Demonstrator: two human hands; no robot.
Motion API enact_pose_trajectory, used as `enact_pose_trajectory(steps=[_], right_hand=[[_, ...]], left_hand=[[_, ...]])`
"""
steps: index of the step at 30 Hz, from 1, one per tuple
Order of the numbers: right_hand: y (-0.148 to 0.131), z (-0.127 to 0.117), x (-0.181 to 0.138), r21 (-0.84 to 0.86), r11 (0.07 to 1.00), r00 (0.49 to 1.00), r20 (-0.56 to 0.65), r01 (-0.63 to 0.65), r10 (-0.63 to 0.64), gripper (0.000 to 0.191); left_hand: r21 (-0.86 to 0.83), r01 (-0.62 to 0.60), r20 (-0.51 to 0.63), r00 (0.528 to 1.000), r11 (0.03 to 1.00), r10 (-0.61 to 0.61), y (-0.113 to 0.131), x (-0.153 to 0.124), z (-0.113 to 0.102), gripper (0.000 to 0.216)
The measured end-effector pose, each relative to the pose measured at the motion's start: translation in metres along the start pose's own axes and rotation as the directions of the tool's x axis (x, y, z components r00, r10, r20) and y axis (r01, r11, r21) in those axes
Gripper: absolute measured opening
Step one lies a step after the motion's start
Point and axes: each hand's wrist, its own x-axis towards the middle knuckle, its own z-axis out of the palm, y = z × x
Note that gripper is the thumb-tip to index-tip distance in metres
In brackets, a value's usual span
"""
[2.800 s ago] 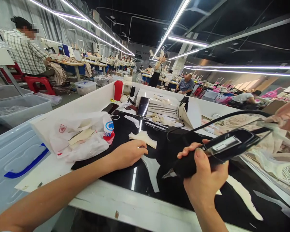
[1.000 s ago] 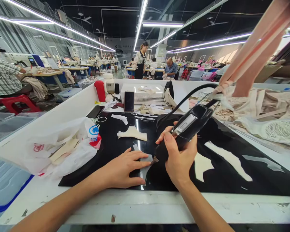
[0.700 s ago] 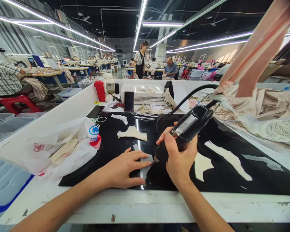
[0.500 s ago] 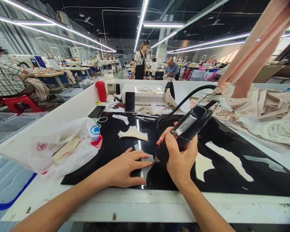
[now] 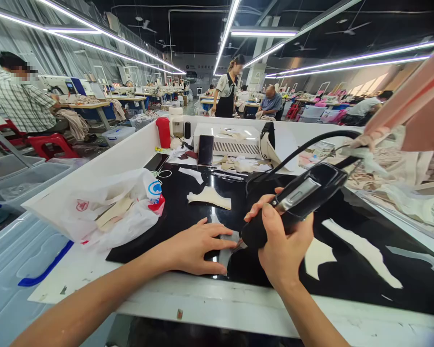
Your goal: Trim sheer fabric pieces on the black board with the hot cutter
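My left hand [image 5: 195,246] lies flat with fingers spread, its fingertips on a narrow translucent pattern piece [image 5: 223,259] on the black glossy board [image 5: 173,212]. Wrapped round a black corded electric cutter [image 5: 311,193], my right hand [image 5: 285,255] holds it at a slant, tip down. The thin metal tip [image 5: 240,244] is beside the left index fingertip, at the edge of the translucent piece; whether it touches the board I cannot tell. Cream cut piece [image 5: 210,196] lies beyond my left hand. To the right of my right hand are another cream piece [image 5: 318,258] and a long white strip [image 5: 363,253].
A white plastic bag [image 5: 112,212] with scraps lies left. Along the back stand a red cup [image 5: 163,132], a phone [image 5: 205,150] and a white vented box [image 5: 235,143]. Peach fabric [image 5: 412,111] hangs at right, near the cutter's cable [image 5: 292,149]. Several people work behind.
The view has swung left, so the bench appears further right. Both hands and the cutter keep nearly the same place on the board. The standing person behind has shifted stance.
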Motion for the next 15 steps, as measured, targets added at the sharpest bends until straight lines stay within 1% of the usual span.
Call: enact_pose_trajectory(steps=[7, 15], right_hand=[[-0.0028, -0.0012, -0.0068, 0.045, 0.998, 0.999, -0.008, -0.040, 0.040, 0.040], [-0.0044, 0.0007, -0.0079, 0.037, 0.999, 1.000, -0.001, -0.021, 0.021, 0.039]], left_hand=[[-0.007, -0.009, 0.010, 1.000, 1.000, 0.009, 0.0009, 0.0001, -0.0014, 0.059], [-0.032, -0.022, 0.023, 0.999, 0.999, 0.022, 0.0002, 0.0003, -0.0035, 0.056]])
